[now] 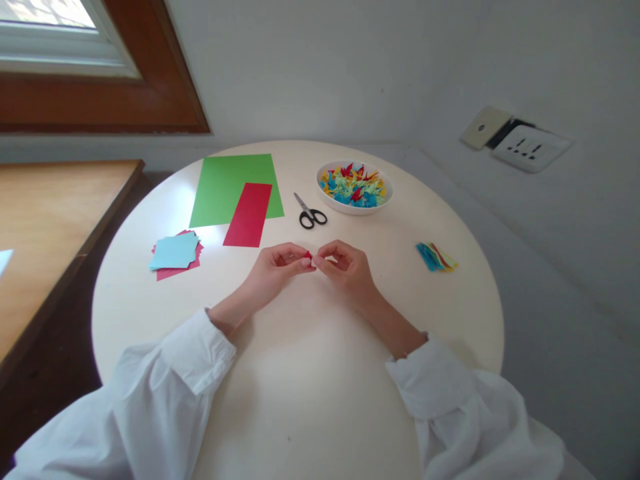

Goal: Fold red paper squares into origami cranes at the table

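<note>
Between my hands, over the middle of the table, is a small folded piece of red paper (308,255), mostly covered by fingers. My left hand (275,270) is closed, pinching it between thumb and fingertips. From the other side my right hand (350,272) pinches at its right edge with thumb and index finger. Its exact folded shape is too small and hidden to make out. Just beyond the hands lie black-handled scissors (311,217), blades slightly apart and pointing away to the left.
A white dish (356,211) holds many colourful folded paper cranes (355,185). Green paper (215,193) lies under part of a red strip (250,217). Light-blue and red squares (173,253) are stacked left; folded papers (437,257) lie right. The round white table (310,400) stands near walls.
</note>
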`<action>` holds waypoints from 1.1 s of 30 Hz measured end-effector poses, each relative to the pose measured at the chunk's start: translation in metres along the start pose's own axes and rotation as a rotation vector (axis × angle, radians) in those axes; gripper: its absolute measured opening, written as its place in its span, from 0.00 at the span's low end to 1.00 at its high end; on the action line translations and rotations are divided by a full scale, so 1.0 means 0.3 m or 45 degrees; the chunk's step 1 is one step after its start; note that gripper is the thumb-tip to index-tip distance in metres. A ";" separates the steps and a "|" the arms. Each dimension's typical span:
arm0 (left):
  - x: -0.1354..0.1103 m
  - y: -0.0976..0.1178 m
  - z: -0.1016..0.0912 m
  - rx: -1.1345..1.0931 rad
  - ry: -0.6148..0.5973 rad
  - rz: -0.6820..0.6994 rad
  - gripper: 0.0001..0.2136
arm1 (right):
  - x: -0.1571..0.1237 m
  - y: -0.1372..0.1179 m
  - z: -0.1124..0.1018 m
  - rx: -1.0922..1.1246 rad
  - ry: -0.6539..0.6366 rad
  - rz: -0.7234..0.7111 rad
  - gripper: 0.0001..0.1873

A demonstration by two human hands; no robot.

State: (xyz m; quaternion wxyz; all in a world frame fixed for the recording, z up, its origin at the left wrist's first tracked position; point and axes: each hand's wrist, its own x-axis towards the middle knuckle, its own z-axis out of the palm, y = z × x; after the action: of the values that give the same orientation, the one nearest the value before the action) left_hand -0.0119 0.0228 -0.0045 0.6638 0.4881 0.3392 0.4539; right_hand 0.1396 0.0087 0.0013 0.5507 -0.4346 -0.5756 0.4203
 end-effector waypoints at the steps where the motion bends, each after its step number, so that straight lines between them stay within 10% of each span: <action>1: 0.000 -0.002 -0.002 0.033 0.007 0.024 0.10 | 0.000 -0.001 0.001 0.002 -0.001 0.036 0.06; 33: -0.018 -0.003 0.019 0.417 0.205 0.204 0.08 | 0.005 0.002 0.017 0.283 -0.046 0.421 0.07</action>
State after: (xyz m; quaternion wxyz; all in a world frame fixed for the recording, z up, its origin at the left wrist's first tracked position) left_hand -0.0086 0.0157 -0.0037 0.5080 0.5772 0.4208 0.4815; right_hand 0.1346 0.0103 0.0009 0.5084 -0.4521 -0.4560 0.5737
